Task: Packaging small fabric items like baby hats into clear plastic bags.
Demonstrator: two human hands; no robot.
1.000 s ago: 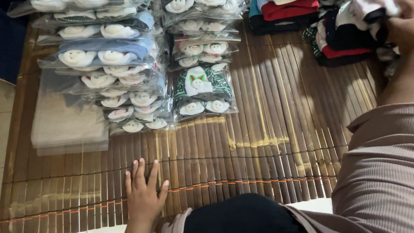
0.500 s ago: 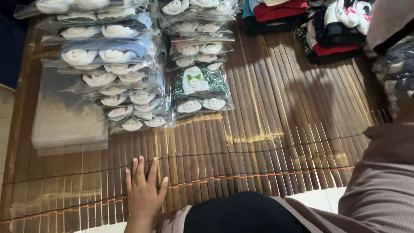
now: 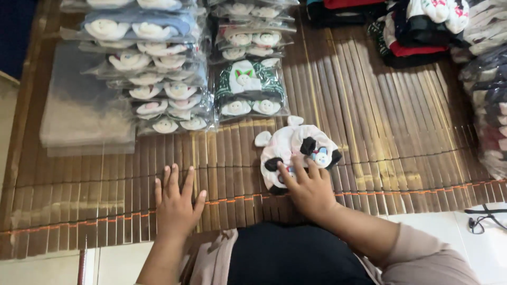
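Observation:
My left hand (image 3: 176, 203) lies flat on the brown bamboo mat (image 3: 380, 132), fingers spread and holding nothing. My right hand (image 3: 308, 186) presses down on a small white garment with black patches and round ears (image 3: 293, 145), which lies on the mat in front of me. Beyond it, two rows of similar animal-themed items sealed in clear plastic bags (image 3: 158, 79) overlap one another; the nearest bag in the right row holds a green striped piece (image 3: 248, 87).
A stack of flat clear plastic bags (image 3: 84, 113) lies at the left. Loose piles of folded dark, red and white clothes (image 3: 417, 29) sit at the far right, with more bagged goods (image 3: 488, 105) on the right edge. A black cable (image 3: 483, 216) rests on white floor.
My right hand came down from the upper right and set the white and black garment on the mat. The left hand stayed flat in place.

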